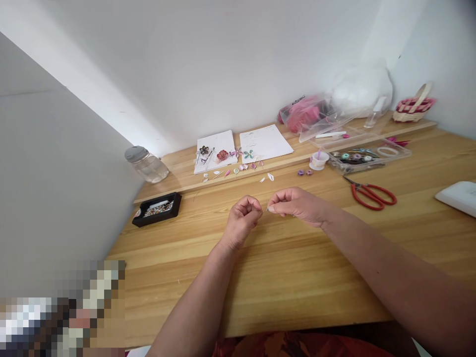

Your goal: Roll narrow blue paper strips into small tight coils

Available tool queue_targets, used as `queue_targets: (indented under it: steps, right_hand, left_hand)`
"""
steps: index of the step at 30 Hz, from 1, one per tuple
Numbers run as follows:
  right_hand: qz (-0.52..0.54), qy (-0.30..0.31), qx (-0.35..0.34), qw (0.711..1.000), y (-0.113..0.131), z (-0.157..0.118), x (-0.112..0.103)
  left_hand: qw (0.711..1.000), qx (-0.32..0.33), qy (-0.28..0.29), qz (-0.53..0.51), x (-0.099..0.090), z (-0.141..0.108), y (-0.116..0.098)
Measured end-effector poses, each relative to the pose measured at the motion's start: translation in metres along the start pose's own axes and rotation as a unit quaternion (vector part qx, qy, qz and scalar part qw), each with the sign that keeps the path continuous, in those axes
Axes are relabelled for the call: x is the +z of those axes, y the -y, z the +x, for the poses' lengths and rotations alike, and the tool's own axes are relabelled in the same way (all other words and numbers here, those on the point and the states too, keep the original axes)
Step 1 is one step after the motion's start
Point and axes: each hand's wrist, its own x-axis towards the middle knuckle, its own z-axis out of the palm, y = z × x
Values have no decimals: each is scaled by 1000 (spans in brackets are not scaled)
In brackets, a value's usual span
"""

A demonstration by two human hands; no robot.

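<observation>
Above the middle of the wooden table (167, 267), my left hand (243, 220) is closed in a pinch, with thumb and index finger together. Close to its right, my right hand (293, 206) pinches too, fingertips facing the left ones across a small gap. Something tiny shows at the fingertips, too small to make out. Beyond my hands lie small white petal pieces (270, 177) and a row of coloured petals (243, 167). Flower shapes, among them a red one (222, 155) and a green one (248, 154), rest by white paper sheets (266, 144).
On the left are a black tray (156, 209) of small beads and a lidded jar (147, 163). To the right lie red-handled scissors (372, 195), a clear box (364, 156) of spools, a white thread spool (319, 160) and a white device (459, 197). A basket (413, 106) stands behind.
</observation>
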Motion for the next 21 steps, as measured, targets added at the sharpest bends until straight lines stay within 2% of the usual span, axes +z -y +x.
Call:
queue_targets:
  steps: [4, 12, 21]
  right_hand:
    - [14, 2, 1, 1000, 0, 0, -1]
    - [-16, -7, 7, 1000, 0, 0, -3]
    - [-62, 25, -8, 998, 0, -1, -7]
  left_hand:
    - [999, 8, 16, 30, 0, -1, -1]
    - [994, 2, -2, 109, -1, -2, -4]
    - [992, -34, 58, 103, -6, -3, -4]
